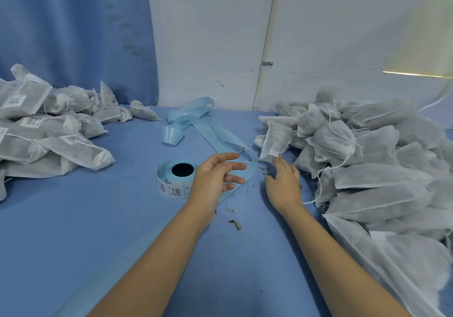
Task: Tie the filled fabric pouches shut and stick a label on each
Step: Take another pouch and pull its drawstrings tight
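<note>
A heap of filled white fabric pouches without labels (372, 169) covers the right side of the blue table. One pouch (275, 140) stands at the heap's left edge, and my right hand (283, 182) reaches to its lower corner with the fingertips touching it. My left hand (217, 177) hovers with fingers spread and relaxed, holding nothing, just right of the label roll (175, 178). A pile of tied, labelled pouches (49, 130) lies at the left.
A long strip of empty light-blue label backing (215, 133) trails from the roll toward the back wall. Dried leaf crumbs (235, 223) lie on the blue table (98, 231) between my forearms. A blue curtain hangs at the back left.
</note>
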`<state>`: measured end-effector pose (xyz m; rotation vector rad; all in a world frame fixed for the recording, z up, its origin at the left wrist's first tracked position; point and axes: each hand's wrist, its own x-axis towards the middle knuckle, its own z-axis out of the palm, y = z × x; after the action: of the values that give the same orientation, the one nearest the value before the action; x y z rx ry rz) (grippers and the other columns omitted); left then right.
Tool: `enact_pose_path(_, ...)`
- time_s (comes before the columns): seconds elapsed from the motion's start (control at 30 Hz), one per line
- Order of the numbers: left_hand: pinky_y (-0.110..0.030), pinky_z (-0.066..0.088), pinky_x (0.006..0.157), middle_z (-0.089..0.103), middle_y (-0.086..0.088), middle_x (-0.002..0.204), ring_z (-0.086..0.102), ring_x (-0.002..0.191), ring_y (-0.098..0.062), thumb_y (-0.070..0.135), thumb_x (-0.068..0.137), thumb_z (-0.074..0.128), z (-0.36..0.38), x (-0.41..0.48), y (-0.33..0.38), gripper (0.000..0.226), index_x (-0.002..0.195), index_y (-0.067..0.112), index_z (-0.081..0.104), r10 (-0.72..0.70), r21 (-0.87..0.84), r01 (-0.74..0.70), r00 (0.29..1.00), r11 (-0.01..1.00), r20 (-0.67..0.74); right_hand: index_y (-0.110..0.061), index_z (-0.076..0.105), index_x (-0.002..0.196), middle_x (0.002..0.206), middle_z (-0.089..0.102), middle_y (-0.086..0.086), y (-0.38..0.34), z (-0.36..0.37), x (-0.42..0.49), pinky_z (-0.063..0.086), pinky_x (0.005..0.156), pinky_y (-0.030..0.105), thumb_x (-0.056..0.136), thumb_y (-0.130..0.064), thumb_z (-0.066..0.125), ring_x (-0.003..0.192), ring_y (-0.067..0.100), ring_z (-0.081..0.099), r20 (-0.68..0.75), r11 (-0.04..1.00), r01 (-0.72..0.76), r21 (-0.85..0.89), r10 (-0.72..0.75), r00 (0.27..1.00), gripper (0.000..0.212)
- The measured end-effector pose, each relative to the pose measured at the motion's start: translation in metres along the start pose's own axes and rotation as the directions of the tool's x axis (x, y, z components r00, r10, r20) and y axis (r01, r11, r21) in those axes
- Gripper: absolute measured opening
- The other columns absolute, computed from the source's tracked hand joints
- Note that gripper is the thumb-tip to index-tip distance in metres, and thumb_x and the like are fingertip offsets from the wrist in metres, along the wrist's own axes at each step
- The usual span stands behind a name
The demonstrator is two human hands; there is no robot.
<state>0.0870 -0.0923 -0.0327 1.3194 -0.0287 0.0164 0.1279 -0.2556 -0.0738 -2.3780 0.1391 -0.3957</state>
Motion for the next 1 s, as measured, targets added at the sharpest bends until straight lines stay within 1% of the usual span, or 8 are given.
enact_pose_path(0.13,-0.016,0.050,0.056,0.075,0.002,0.088,0.066,0.061,-0.011,0.002,0.094,0.046,-0.002,-0.003,-0.002,0.025,0.097,0.016,0.066,-0.007,-0.007,0.007,1.000,1.000,-0.013,-0.016,0.038,0.145,0.153,0.034,0.000,-0.004,-0.002,-0.006,0.019,0.106,0.025,0.089,0.003,0.041,0.138,0.021,0.023,-0.054,0.987,0.075,0.139,-0.068,0.996,0.059)
enact_pose_path(0.23,-0.019,0.054,0.060,0.069,-0.002,0.108,0.069,0.066,-0.012,0.000,0.097,0.041,0.002,-0.005,-0.003,0.026,0.104,0.013,0.063,-0.030,-0.002,0.030,1.000,1.000,0.003,-0.017,0.040,0.145,0.145,0.040,-0.009,-0.011,-0.005,-0.016,0.016,0.103,0.014,0.088,0.005,0.044,0.135,0.016,0.028,-0.145,0.956,0.159,0.246,-0.126,0.981,0.061)
enact_pose_path(0.43,-0.020,0.057,0.071,0.041,0.008,0.136,0.069,0.083,-0.009,0.004,0.102,0.035,0.010,-0.013,-0.006,0.042,0.143,0.014,0.037,0.030,0.070,-0.031,0.999,0.997,0.013,-0.036,0.045,0.132,0.139,0.046,-0.018,-0.035,-0.009,-0.043,0.030,0.108,0.017,0.089,0.006,0.046,0.135,0.003,0.037,-0.192,0.818,0.287,0.498,-0.219,0.957,0.060)
enact_pose_path(0.6,-0.017,0.054,0.070,0.039,0.024,0.131,0.068,0.085,-0.005,0.000,0.100,0.033,0.005,-0.018,-0.010,0.053,0.146,0.027,0.028,0.180,0.124,-0.177,0.984,0.976,-0.010,-0.019,0.065,0.120,0.126,0.062,-0.010,-0.039,-0.006,-0.062,0.040,0.095,0.014,0.081,-0.008,0.045,0.118,-0.002,0.053,-0.178,0.802,0.358,0.477,-0.311,0.934,0.045)
enact_pose_path(0.7,-0.018,0.053,0.062,0.053,0.047,0.100,0.065,0.063,-0.002,0.000,0.100,0.032,-0.003,-0.021,-0.015,0.056,0.138,0.041,0.031,0.241,0.267,-0.232,0.970,0.935,-0.001,-0.012,0.072,0.103,0.110,0.068,-0.011,-0.039,-0.004,-0.068,0.042,0.093,0.014,0.081,-0.010,0.047,0.109,-0.003,0.058,-0.225,0.794,0.368,0.484,-0.293,0.929,0.034)
enact_pose_path(0.77,-0.017,0.051,0.059,0.065,0.031,0.088,0.060,0.058,-0.001,0.001,0.099,0.034,-0.007,-0.023,-0.018,0.057,0.137,0.043,0.037,0.246,0.345,-0.234,0.969,0.909,0.011,-0.013,0.073,0.097,0.106,0.070,-0.010,-0.039,-0.003,-0.069,0.043,0.093,0.016,0.083,-0.011,0.049,0.107,-0.001,0.060,-0.257,0.795,0.373,0.478,-0.279,0.925,0.028)
enact_pose_path(0.87,-0.016,0.050,0.070,0.063,0.003,0.111,0.063,0.080,-0.004,-0.004,0.093,0.039,-0.007,-0.027,-0.018,0.055,0.130,0.036,0.048,0.280,0.441,-0.257,0.960,0.860,0.015,-0.014,0.073,0.094,0.102,0.070,-0.008,-0.040,-0.004,-0.070,0.045,0.091,0.018,0.082,-0.012,0.052,0.103,0.003,0.062,-0.282,0.794,0.395,0.462,-0.290,0.914,0.024)
enact_pose_path(1.0,-0.029,0.051,0.087,0.063,0.001,0.111,0.061,0.090,-0.007,-0.002,0.091,0.053,-0.005,-0.026,-0.021,0.033,0.115,0.018,0.062,0.369,0.516,-0.297,0.929,0.804,-0.040,-0.020,0.068,0.090,0.095,0.066,-0.014,-0.041,-0.001,-0.072,0.044,0.086,0.018,0.081,-0.013,0.058,0.096,0.008,0.061,-0.319,0.804,0.426,0.414,-0.310,0.896,0.015)
